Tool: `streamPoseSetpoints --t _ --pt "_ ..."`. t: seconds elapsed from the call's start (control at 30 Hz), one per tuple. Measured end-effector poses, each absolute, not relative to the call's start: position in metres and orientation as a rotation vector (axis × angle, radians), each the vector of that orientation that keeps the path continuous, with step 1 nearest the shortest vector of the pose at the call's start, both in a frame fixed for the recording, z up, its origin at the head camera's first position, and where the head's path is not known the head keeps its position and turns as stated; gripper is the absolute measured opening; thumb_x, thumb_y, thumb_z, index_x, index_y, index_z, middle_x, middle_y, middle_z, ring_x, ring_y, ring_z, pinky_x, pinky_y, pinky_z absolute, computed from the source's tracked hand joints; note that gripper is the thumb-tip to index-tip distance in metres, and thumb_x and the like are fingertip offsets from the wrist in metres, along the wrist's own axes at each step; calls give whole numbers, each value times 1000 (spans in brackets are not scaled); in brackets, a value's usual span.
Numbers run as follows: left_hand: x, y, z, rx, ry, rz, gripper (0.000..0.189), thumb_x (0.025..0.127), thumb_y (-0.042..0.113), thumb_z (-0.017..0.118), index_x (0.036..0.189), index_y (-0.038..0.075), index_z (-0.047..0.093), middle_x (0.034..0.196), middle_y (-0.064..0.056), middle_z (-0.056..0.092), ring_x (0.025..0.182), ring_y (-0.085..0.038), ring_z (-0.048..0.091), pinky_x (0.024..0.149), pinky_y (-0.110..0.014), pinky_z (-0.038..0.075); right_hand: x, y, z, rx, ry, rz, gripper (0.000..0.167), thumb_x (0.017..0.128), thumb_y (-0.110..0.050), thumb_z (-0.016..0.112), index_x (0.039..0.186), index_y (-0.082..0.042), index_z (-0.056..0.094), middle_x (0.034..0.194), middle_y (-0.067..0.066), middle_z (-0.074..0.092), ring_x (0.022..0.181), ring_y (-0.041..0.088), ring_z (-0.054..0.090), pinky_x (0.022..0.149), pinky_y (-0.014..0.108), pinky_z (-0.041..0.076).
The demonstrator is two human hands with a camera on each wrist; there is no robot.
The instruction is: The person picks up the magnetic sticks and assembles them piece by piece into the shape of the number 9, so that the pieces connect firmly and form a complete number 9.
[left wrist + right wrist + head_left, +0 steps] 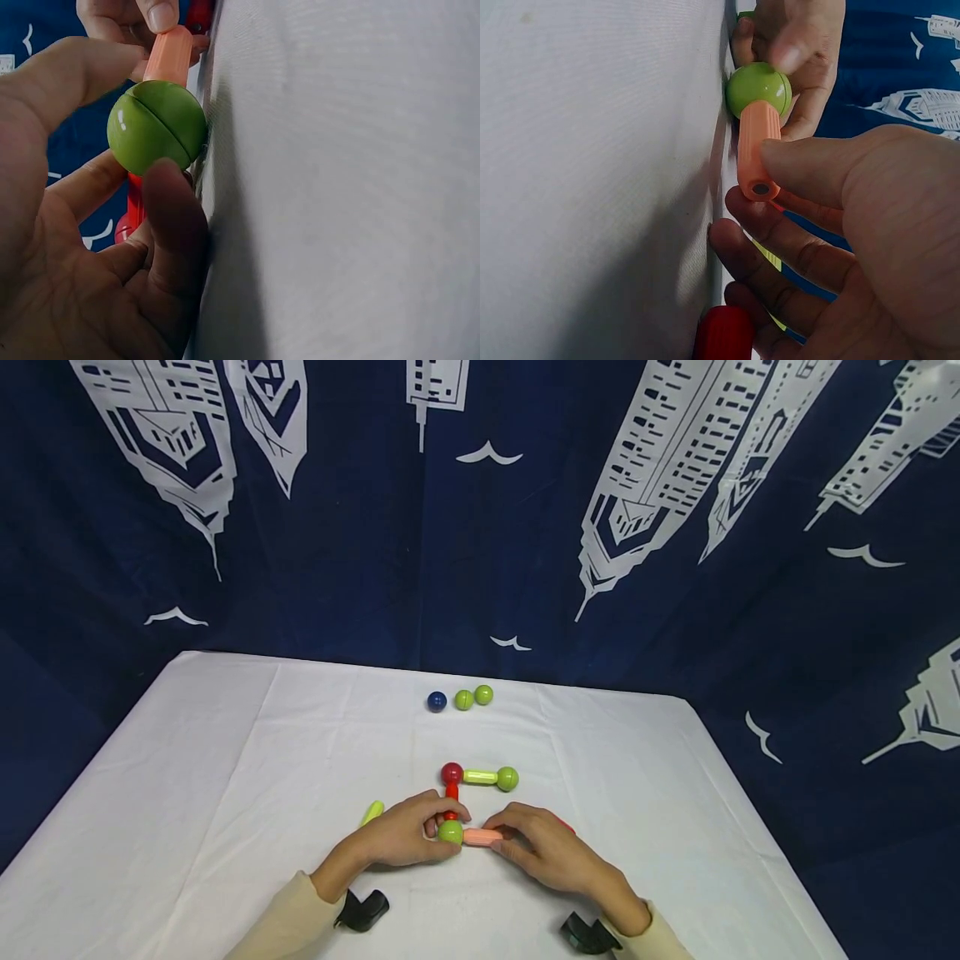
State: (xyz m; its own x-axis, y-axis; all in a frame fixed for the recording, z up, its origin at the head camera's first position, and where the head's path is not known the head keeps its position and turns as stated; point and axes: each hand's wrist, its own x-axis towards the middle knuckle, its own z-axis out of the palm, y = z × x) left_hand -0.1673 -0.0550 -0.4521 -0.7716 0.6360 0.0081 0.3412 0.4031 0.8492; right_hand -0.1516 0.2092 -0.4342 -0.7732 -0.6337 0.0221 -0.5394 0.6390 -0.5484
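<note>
My left hand [408, 831] holds a green ball [156, 126] between thumb and curled fingers, low over the white cloth. My right hand [543, 846] pinches a ridged orange magnetic rod [759, 154] between thumb and fingers. One end of the rod meets the green ball; its free end shows a dark metal disc. From the ball a red rod [452, 793] runs back to a red ball [452, 773]. A yellow-green rod [480, 777] joins that red ball to another green ball [507, 778], so the pieces form a bent chain.
At the table's far side lie a blue ball [437, 702] and two green balls, one [483, 695] rightmost. A loose yellow-green rod [372, 812] lies beside my left hand. Another red rod [724, 334] lies by my right fingers. White cloth [225, 777] covers the table.
</note>
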Motion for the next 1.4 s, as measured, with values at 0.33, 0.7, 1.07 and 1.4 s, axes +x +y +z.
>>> streamPoseSetpoints --t 0.33,0.7,1.07,1.4 --pt "-164 -59 -449 857 2335 1300 27 90 25 75 116 18 71 93 3 51 83 -11 49 73 -23 39 -155 210 -433 -976 2649 -859 20 100 -25 63 118 -22 68 109 -16 66 95 1 60 88 28 52" --pt "-164 -59 -450 840 2319 1309 27 90 24 76 116 19 70 95 2 53 84 -12 50 73 -22 39 -191 219 -408 -1033 2707 -888 25 98 -18 66 120 -7 68 103 -4 69 90 6 61 84 36 56" --pt "-167 -60 -453 792 2319 1310 26 89 24 76 114 22 71 95 3 52 85 -12 50 73 -23 39 -268 210 -402 -906 2777 -879 51 98 -17 64 145 -8 47 126 22 59 107 33 62 87 48 54" --pt "-169 -58 -458 817 2313 1305 25 89 24 77 114 24 71 96 3 52 84 -10 50 74 -22 40 -324 200 -419 -564 2566 -909 74 102 -23 58 160 -27 13 147 26 42 124 36 50 102 50 44"
